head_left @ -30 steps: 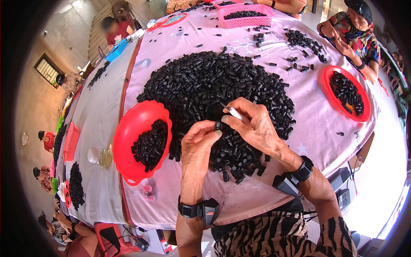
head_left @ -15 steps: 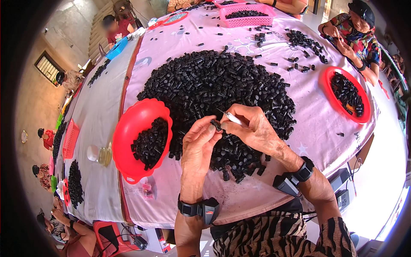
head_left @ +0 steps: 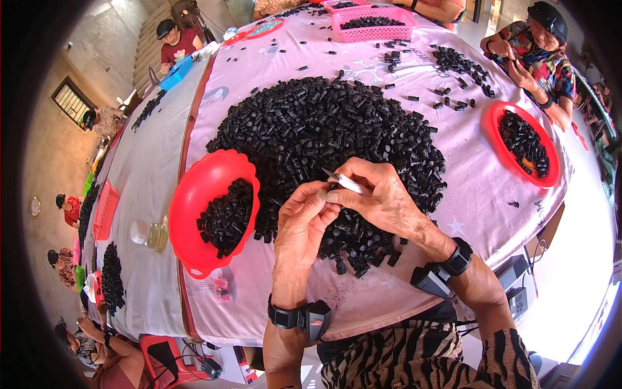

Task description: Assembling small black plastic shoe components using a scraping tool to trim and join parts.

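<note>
My left hand (head_left: 300,223) pinches a small black plastic part between thumb and fingertips; the fingers now hide most of it. In my right hand (head_left: 385,198) is a small white-handled craft knife (head_left: 352,183), its thin pointed blade aimed up and left. The right thumb presses close to the left fingertips, so both hands meet over the near side of a large heap of black plastic parts (head_left: 311,123). Left of my hands, a red scalloped basin (head_left: 193,185) sits tilted in view with a smaller lot of black parts inside.
A red oval tray (head_left: 495,129) of parts lies on the right, near a seated person working with both hands. Pink baskets (head_left: 376,32) stand at the far end. A lidless-looking jar of yellowish liquid (head_left: 157,237) and a small pink packet (head_left: 222,290) are left. Other people sit around.
The knife has turned slightly and its blade now shows wider, further left. The black part, visible earlier between the fingertips, is now mostly covered. Both hands stay nearly in place.
</note>
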`<move>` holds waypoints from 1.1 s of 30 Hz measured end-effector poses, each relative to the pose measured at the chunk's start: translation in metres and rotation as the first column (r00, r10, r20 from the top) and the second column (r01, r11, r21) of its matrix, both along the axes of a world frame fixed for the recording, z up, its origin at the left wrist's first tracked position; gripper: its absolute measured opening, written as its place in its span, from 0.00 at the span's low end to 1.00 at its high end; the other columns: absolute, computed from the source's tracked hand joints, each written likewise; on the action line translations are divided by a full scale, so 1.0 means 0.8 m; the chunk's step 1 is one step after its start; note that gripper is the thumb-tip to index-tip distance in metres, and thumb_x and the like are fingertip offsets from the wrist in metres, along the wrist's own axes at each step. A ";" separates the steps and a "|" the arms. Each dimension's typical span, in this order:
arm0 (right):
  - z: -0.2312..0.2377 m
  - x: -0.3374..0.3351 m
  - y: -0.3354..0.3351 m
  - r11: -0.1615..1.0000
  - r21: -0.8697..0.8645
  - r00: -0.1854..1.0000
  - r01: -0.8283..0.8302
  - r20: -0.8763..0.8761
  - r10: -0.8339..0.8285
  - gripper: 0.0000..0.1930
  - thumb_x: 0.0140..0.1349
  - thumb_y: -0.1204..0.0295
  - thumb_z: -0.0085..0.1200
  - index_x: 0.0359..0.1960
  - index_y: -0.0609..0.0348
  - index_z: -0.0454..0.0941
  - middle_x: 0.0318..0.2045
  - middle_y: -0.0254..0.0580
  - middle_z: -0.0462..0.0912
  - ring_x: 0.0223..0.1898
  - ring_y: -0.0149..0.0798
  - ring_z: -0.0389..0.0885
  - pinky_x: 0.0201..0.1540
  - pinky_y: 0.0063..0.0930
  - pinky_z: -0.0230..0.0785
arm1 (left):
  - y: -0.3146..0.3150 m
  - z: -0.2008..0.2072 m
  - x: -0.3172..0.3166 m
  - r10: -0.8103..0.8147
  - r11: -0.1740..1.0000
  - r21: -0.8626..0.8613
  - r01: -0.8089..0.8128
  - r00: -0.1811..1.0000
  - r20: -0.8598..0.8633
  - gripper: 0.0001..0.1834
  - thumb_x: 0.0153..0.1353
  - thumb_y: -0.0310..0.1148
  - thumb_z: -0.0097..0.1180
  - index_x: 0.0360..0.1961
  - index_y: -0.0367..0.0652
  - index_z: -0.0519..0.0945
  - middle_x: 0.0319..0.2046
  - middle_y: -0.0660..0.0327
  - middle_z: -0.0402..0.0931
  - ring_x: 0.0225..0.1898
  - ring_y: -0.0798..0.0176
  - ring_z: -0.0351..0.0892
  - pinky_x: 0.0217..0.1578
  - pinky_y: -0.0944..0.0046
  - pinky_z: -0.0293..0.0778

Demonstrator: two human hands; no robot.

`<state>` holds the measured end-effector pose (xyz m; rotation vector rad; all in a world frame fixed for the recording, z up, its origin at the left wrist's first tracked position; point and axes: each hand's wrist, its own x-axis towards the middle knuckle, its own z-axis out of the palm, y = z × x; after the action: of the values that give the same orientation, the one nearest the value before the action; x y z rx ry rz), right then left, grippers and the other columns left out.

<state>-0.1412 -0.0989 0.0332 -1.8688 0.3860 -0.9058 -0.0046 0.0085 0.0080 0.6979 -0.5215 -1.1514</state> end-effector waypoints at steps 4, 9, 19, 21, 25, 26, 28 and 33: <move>0.005 -0.001 0.001 1.000 -0.015 1.000 0.020 -0.016 -0.020 0.07 0.60 0.73 0.65 0.33 0.61 0.78 0.20 0.26 0.71 0.22 0.18 0.61 0.21 0.19 0.54 | 0.000 0.001 0.000 -0.009 1.000 0.006 0.008 1.000 0.008 0.08 0.65 0.26 0.57 0.44 0.37 0.80 0.37 0.60 0.82 0.36 0.67 0.82 0.41 0.67 0.79; 0.008 -0.002 0.003 1.000 0.004 1.000 0.023 0.004 -0.023 0.06 0.63 0.72 0.61 0.31 0.61 0.78 0.17 0.26 0.70 0.21 0.18 0.61 0.21 0.20 0.54 | 0.001 0.003 0.000 -0.014 1.000 0.019 0.013 0.999 0.035 0.08 0.65 0.26 0.57 0.44 0.37 0.80 0.37 0.60 0.82 0.36 0.66 0.82 0.41 0.67 0.79; 0.007 -0.012 -0.009 0.978 -0.055 0.978 0.202 -0.039 -0.205 0.15 0.66 0.67 0.57 0.24 0.62 0.71 0.16 0.30 0.73 0.19 0.20 0.66 0.21 0.22 0.59 | 0.014 0.047 0.009 0.657 0.749 -0.318 -0.581 0.588 0.473 0.15 0.60 0.25 0.58 0.48 0.35 0.81 0.36 0.60 0.80 0.34 0.66 0.80 0.37 0.67 0.77; 0.004 -0.014 -0.012 0.975 -0.059 0.976 0.215 -0.028 -0.217 0.15 0.66 0.67 0.58 0.24 0.62 0.71 0.15 0.30 0.72 0.19 0.20 0.65 0.20 0.22 0.58 | 0.022 0.050 0.039 0.787 0.580 -0.290 -0.762 0.431 0.441 0.14 0.60 0.24 0.57 0.47 0.35 0.82 0.38 0.59 0.82 0.35 0.66 0.81 0.40 0.68 0.78; 0.009 -0.004 -0.001 0.980 -0.063 0.981 0.191 -0.026 -0.192 0.15 0.64 0.69 0.59 0.23 0.62 0.70 0.14 0.32 0.67 0.18 0.21 0.60 0.19 0.25 0.55 | 0.058 0.040 0.091 0.883 0.347 -0.349 -0.871 0.178 0.433 0.13 0.59 0.22 0.58 0.46 0.35 0.82 0.42 0.57 0.82 0.38 0.64 0.81 0.44 0.66 0.78; 0.010 -0.005 -0.001 0.980 -0.061 0.981 0.191 -0.027 -0.193 0.15 0.64 0.69 0.59 0.23 0.62 0.70 0.14 0.32 0.67 0.18 0.21 0.60 0.19 0.25 0.55 | 0.058 0.041 0.092 0.886 0.330 -0.353 -0.876 0.159 0.435 0.12 0.59 0.22 0.59 0.45 0.35 0.82 0.42 0.57 0.82 0.39 0.64 0.81 0.45 0.66 0.78; 0.009 -0.009 -0.006 0.964 -0.110 0.964 0.243 -0.079 -0.253 0.15 0.63 0.70 0.61 0.24 0.63 0.69 0.14 0.34 0.62 0.18 0.24 0.57 0.19 0.28 0.53 | 0.048 0.039 0.084 0.886 0.323 -0.350 -0.879 0.151 0.438 0.12 0.58 0.22 0.60 0.45 0.35 0.82 0.41 0.58 0.82 0.41 0.64 0.81 0.45 0.66 0.78; 0.000 -0.006 -0.010 0.966 -0.091 0.955 0.243 -0.154 -0.255 0.12 0.59 0.70 0.61 0.27 0.66 0.72 0.16 0.47 0.69 0.20 0.42 0.67 0.22 0.36 0.60 | 0.011 0.026 0.028 0.277 0.885 0.003 -0.465 0.533 0.799 0.15 0.57 0.21 0.59 0.47 0.36 0.82 0.42 0.58 0.81 0.40 0.66 0.81 0.43 0.68 0.76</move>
<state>-0.1460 -0.1067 0.0335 -1.9971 0.7125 -0.9436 0.0180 0.0174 0.0285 1.4630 -0.9345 -0.4241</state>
